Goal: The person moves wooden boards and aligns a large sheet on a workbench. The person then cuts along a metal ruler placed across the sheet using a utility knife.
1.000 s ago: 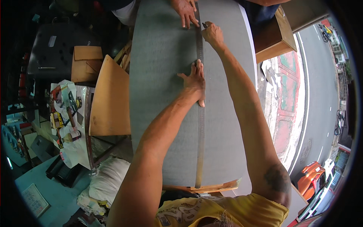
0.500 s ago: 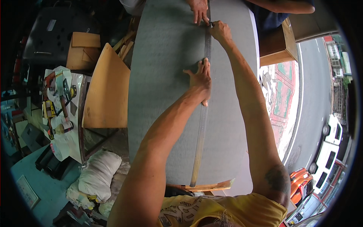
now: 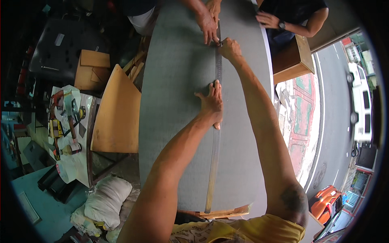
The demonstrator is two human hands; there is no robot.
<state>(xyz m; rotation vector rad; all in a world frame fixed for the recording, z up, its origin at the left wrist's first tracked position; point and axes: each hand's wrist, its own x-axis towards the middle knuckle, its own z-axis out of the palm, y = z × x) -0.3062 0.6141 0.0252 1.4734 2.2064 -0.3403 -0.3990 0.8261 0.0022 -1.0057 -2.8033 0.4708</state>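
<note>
A large grey sheet lies before me, with a long metal ruler running along it away from me. My left hand presses on the ruler about halfway up, fingers spread and thumb out to the left. Farther up, my right hand is closed on a small dark tool, whose tip meets the ruler's edge; most of it is hidden in my fingers. Just beyond, another person's hand rests on the ruler's far part, and a second hand lies behind it.
At the far right, a person's hand is by the sheet's edge, beside a wooden box. To the left stand a curved wooden panel, a tool-strewn table and a white sack. A road with vehicles lies right.
My view has shifted, so the scene sits lower. My right hand and its tool have come slightly nearer my left hand along the ruler. The hand at the far right has come into view.
</note>
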